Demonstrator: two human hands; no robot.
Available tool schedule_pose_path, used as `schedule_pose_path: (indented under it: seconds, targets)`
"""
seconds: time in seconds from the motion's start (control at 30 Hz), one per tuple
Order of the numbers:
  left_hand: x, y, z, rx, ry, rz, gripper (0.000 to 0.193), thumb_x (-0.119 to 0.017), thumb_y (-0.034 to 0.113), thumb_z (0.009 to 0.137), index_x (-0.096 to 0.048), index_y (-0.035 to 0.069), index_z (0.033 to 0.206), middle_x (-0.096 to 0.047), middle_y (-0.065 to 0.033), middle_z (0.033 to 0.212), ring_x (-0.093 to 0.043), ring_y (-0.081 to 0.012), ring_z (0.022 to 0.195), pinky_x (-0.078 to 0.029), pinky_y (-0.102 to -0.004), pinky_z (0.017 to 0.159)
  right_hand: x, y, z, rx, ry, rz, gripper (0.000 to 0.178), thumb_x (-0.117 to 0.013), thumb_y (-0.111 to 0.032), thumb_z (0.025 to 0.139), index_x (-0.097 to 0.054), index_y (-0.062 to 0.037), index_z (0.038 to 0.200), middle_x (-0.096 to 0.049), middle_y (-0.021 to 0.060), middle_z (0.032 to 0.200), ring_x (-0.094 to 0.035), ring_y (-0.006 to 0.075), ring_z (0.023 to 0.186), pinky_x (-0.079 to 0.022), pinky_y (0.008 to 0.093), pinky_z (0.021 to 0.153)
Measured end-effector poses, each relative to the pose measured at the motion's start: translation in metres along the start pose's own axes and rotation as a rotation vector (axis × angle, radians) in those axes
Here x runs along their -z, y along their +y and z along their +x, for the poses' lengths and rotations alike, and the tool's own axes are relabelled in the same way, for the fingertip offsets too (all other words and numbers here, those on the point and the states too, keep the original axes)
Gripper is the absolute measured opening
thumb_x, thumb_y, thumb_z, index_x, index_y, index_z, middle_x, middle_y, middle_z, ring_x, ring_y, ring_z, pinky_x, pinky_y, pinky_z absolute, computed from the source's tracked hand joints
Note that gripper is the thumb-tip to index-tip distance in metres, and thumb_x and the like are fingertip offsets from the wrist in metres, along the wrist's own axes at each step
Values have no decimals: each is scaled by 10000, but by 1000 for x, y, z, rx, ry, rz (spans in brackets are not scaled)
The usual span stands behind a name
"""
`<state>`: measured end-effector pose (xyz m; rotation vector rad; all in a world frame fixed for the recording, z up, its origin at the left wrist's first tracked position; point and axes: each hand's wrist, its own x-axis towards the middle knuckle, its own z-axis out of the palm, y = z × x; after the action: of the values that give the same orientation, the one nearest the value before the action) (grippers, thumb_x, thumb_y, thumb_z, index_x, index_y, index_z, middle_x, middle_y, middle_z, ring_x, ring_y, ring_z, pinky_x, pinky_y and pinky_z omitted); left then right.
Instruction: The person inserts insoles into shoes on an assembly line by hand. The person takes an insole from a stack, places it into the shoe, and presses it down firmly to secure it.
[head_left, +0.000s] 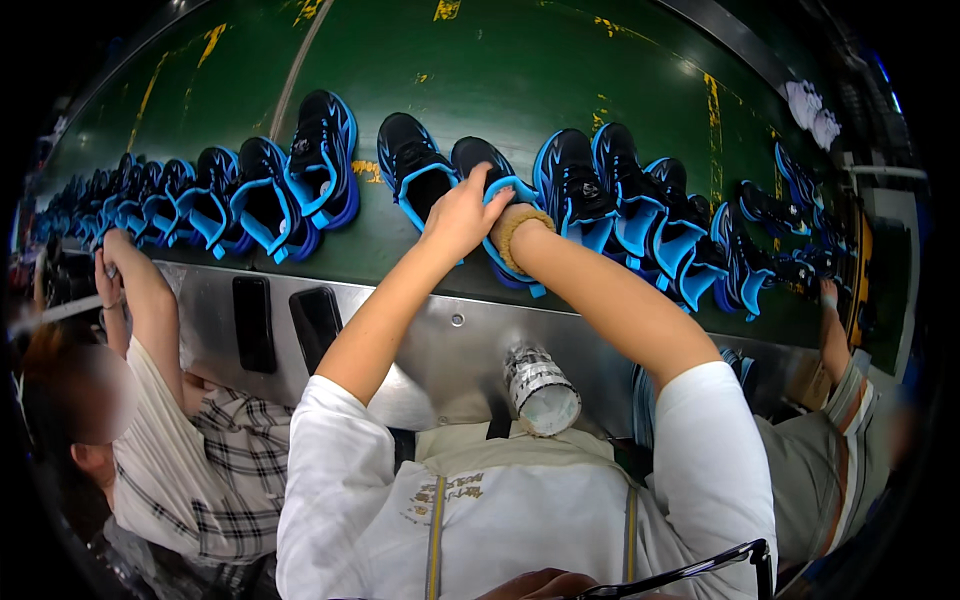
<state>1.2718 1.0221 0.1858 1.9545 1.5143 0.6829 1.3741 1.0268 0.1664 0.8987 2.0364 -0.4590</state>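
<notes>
A black sneaker with bright blue lining and sole (475, 152) lies on the green work surface in front of me, its toe pointing away. My left hand (462, 213) grips its upper near the collar, thumb and forefinger pressed against it. My right hand (517, 213) reaches into the shoe's opening; its fingers are hidden inside and behind the collar. A tan fuzzy band (522, 240) circles my right wrist. Just left of this shoe lies a matching sneaker (405, 140), and another (565, 160) sits close on the right.
Rows of matching sneakers (262, 165) stretch to both sides along the green surface (450, 70). Two dark phones (253, 325) rest on the metal ledge (430, 322). A tape-wrapped cylinder (540, 390) stands near my waist. A person (160, 430) works at left, another (825, 470) at right.
</notes>
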Motion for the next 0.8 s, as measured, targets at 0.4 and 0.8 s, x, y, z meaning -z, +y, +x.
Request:
schedule_pose_path:
  seconds: [0.4, 0.8]
  targets:
    - [-4, 5, 9, -347, -49, 469, 336, -662, 276, 601, -461, 55, 753, -480, -70, 667, -551, -212, 575, -425, -296, 499, 0, -11, -66, 122, -87, 245, 607, -182, -427, 766, -602, 5, 842, -590, 161, 832, -517, 245, 911, -73, 398, 997]
    - [19, 21, -26, -280, -302, 182, 285, -591, 205, 707, -472, -24, 828, -534, -161, 678, -540, -311, 577, -432, -368, 514, -101, -42, -119, 58, 1072, 687, 121, -623, -132, 659, -537, -54, 690, -502, 57, 820, -481, 209, 757, -349, 341, 720]
